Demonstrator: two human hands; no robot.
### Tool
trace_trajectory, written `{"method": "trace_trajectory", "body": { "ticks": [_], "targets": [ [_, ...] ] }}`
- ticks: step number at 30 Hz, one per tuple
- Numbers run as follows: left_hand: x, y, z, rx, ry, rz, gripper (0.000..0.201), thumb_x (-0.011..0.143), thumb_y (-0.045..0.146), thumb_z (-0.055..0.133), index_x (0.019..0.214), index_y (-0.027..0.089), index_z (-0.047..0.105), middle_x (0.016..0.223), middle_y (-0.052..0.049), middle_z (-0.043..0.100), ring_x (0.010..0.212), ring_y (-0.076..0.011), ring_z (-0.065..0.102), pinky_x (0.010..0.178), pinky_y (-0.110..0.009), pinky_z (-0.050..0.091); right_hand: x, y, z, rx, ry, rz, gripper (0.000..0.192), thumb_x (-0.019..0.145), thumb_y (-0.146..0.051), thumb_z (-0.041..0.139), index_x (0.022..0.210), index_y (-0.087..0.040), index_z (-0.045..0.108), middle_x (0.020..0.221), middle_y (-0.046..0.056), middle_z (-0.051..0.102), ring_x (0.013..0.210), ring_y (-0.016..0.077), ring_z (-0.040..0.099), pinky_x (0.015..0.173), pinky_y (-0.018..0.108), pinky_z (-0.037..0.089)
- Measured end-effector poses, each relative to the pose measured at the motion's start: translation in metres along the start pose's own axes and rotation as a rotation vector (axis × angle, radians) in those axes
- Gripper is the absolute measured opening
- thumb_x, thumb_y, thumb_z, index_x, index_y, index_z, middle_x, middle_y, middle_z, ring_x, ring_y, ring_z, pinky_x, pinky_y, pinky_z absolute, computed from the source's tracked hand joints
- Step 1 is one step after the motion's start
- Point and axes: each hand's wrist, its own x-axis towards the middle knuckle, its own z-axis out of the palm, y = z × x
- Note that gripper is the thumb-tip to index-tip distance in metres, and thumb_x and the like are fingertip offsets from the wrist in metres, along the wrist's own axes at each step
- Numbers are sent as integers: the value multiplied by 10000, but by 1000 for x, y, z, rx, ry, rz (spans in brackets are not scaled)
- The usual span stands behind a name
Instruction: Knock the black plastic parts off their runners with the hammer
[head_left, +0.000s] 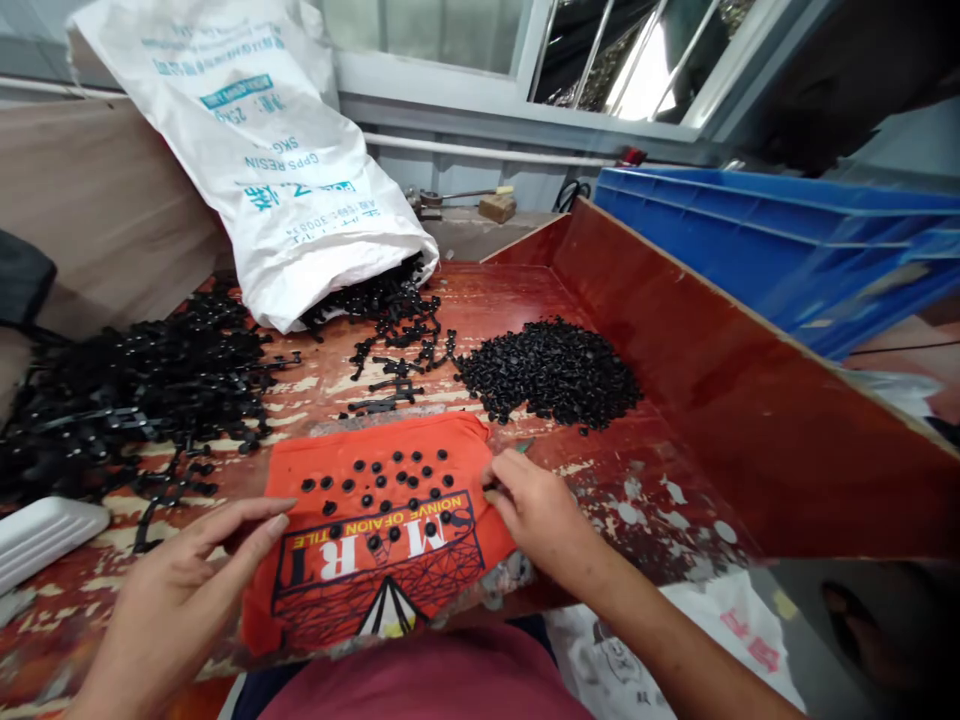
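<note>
An orange-red cloth (pixel 300 590) with a printed logo lies flat on the bench in front of me, with several small round black plastic pieces (pixel 373 543) spread over it. My left hand (pixel 180 580) is over the cloth's left edge. Its thumb and forefinger stretch out with a small gap between them and nothing visible held. At the cloth's right edge, my right hand (pixel 536 510) is closed in a pinch. A dark speck shows at its fingertips, too small to name. Beyond the cloth sits a heap of small black pieces (pixel 551 370).
A white woven sack (pixel 300 170) spills black moulded plastic sprues, with a big pile of sprues (pixel 150 390) at the left. A white plastic object (pixel 49 540) lies at the left edge. The bench's wooden side board (pixel 720 370) stands at right, a blue crate (pixel 772 240) behind it.
</note>
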Motion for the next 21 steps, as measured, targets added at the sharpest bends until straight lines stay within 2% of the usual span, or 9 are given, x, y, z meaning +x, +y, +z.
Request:
{"method": "trace_trajectory", "body": {
  "ticks": [3,7,10,12,14,17,19,21],
  "targets": [
    [-6,2,4,27,-10,106,345,764,594,627,927,325,771,966,13,802,882,-239,736,773,-290,552,1,-2,4,13,-27,-37,270,866,25,515,895,-201,661,890,19,629,847,161,603,753,250,473],
    [-17,21,38,64,-106,357,231,861,443,608,951,296,762,909,-11,784,807,-203,718,736,-277,537,-1,-12,16,-27,-136,-111,293,880,13,518,902,-214,702,849,10,643,802,162,600,714,252,462],
    [-22,34,68,176,-122,459,194,887,340,604,977,247,749,885,-52,746,815,-232,678,755,-340,510,-1,-24,15,-80,-154,-106,324,873,1,540,1088,-191,687,908,44,671,877,209,592,765,306,450],
    [-22,38,78,266,-108,491,159,893,280,599,923,223,745,853,-67,720,801,-254,648,744,-378,477,2,-34,10,-143,-109,-75,366,880,-22,547,1202,-167,643,987,77,670,931,238,566,808,352,428],
    [-21,39,80,312,-95,522,164,908,247,579,851,216,730,808,-64,694,773,-256,621,725,-386,443,8,-46,10,-206,-74,-99,282,897,-75,569,1139,-183,664,1001,76,654,930,243,533,811,372,399],
    [-17,36,75,312,-49,559,191,931,257,556,836,214,716,770,-56,661,744,-243,590,713,-377,414,18,-65,26,-220,-92,-243,76,928,-217,610,911,-214,684,919,41,637,894,227,500,785,375,360],
    [-15,33,72,324,-30,561,179,926,248,560,846,217,717,767,-54,654,743,-241,584,720,-376,410,24,-73,42,-224,-113,-317,114,935,-260,614,854,-204,671,889,32,638,905,220,494,798,380,339],
    [-13,31,70,343,-63,543,161,899,214,581,812,221,716,764,-50,656,744,-239,589,717,-366,417,27,-75,56,-229,-112,-325,164,939,-232,602,790,-194,658,845,25,639,885,208,492,795,378,322]
  ]
}}
